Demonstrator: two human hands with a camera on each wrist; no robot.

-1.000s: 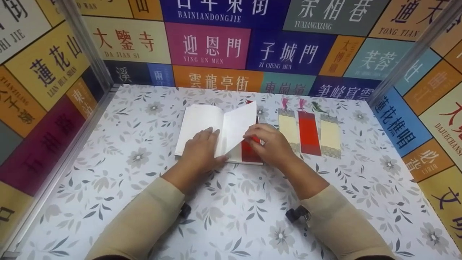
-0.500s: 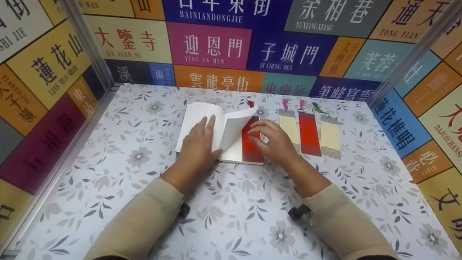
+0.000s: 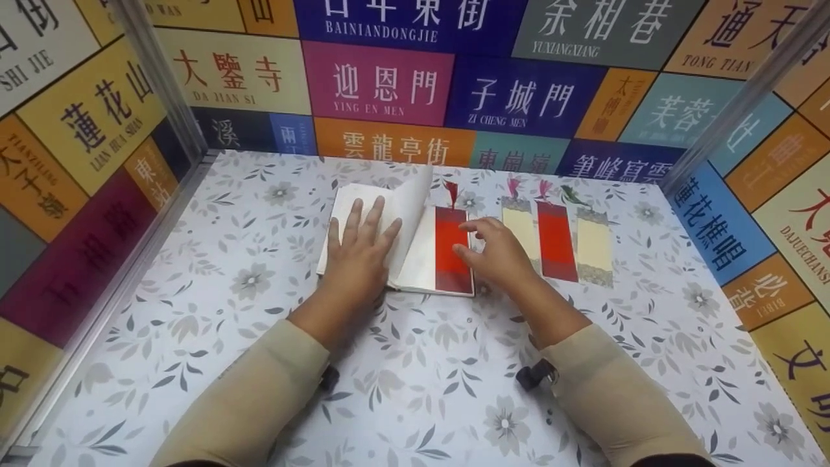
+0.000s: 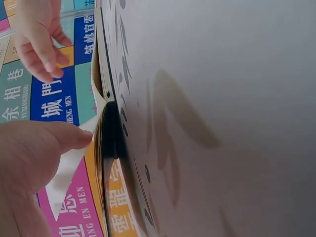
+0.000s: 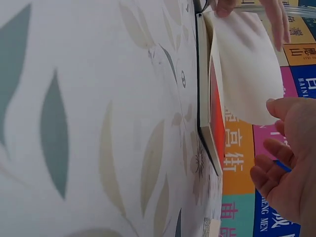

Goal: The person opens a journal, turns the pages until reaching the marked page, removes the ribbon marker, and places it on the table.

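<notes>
An open book (image 3: 420, 275) lies on the table, and my left hand (image 3: 355, 253) rests on its left-side pages with the fingers spread. One loose white page (image 3: 415, 204) stands up, curving beside those fingers; the right wrist view also shows this page (image 5: 249, 64). On the right-hand page lies a red bookmark (image 3: 449, 243) with a dark red tassel at its top. My right hand (image 3: 504, 256) hovers by the book's right edge, its fingers loosely bent and nothing held. In the right wrist view, that hand (image 5: 289, 160) is apart from the bookmark (image 5: 216, 111).
Right of the book, a cream bookmark (image 3: 519, 211), a red bookmark (image 3: 556, 243) and another cream bookmark (image 3: 593, 243) lie in a row, tassels toward the back. Colourful lettered panels (image 3: 376, 84) wall the floral-covered table (image 3: 415, 389) at the back and sides.
The white page has left my right fingers and swung leftward, uncovering the red bookmark. My left fingers have spread wider on the pages. My right hand has moved slightly right.
</notes>
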